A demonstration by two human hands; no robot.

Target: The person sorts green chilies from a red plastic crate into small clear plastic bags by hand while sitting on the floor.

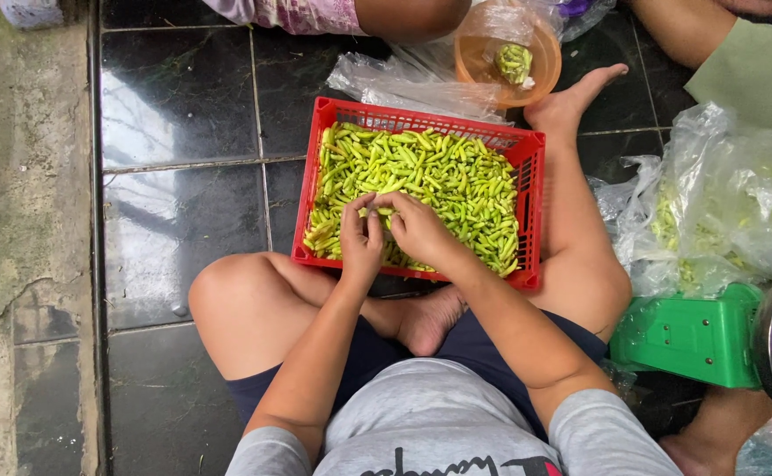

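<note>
Here both hands meet over the near edge of the red crate (527,211), within easy reach. Left hand (361,240) and right hand (417,227) fingers pinch one green chili (382,209) together.

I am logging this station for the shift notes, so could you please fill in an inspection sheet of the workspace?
Surface: dark glossy floor tiles, wet-looking; a bare concrete strip at the left.
Job's things: red plastic crate full of green chillies.
Clutter: orange bowl with a few chillies, clear plastic bags of chillies, green scale.
Grips: left hand and right hand meet over the crate, pinching one chilli.
Cables: nothing seen.
Surroundings: other people's limbs at the top and right edges.
</note>
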